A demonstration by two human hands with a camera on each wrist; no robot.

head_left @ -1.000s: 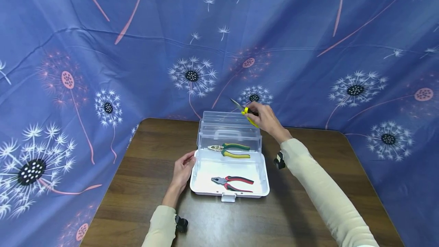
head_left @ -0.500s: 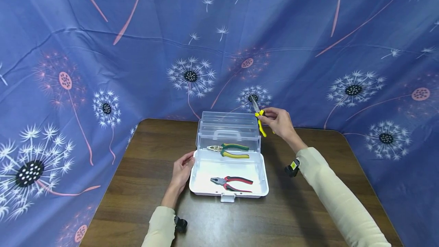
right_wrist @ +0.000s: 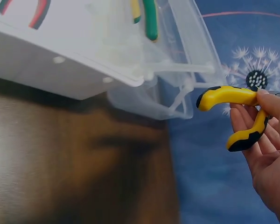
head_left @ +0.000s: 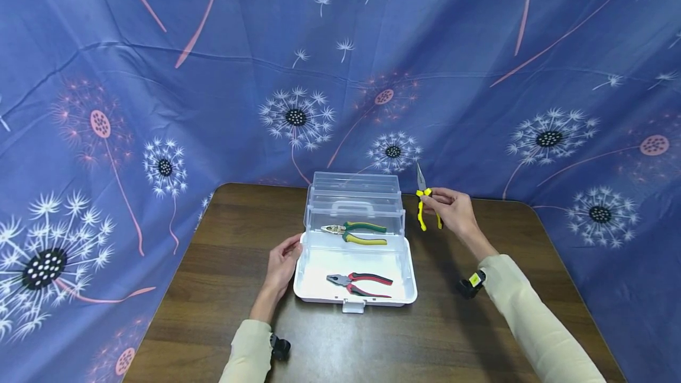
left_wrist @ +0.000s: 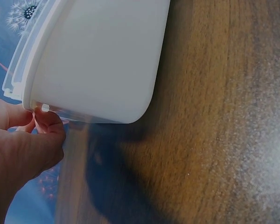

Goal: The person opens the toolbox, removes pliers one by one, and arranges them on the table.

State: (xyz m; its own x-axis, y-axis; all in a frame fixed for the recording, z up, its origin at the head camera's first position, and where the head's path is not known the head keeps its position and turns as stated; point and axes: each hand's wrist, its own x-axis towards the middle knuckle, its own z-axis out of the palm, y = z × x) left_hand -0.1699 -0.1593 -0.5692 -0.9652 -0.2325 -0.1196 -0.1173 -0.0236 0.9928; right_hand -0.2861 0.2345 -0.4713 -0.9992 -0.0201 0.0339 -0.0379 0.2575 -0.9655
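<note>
On the wooden table (head_left: 330,347), red-handled combination pliers (head_left: 349,281) lie inside the white toolbox (left_wrist: 98,60); the left hand (head_left: 282,262) pinches its edge, probably best kept steady. Farther back, green-yellow pliers (head_left: 347,232) are present. To the right, the right hand (head_left: 455,213) pinches yellow-black long-nose pliers (head_left: 421,193); gripping near the pivot should prevent swinging. They have moved rightward and lower than half a second ago.
</note>
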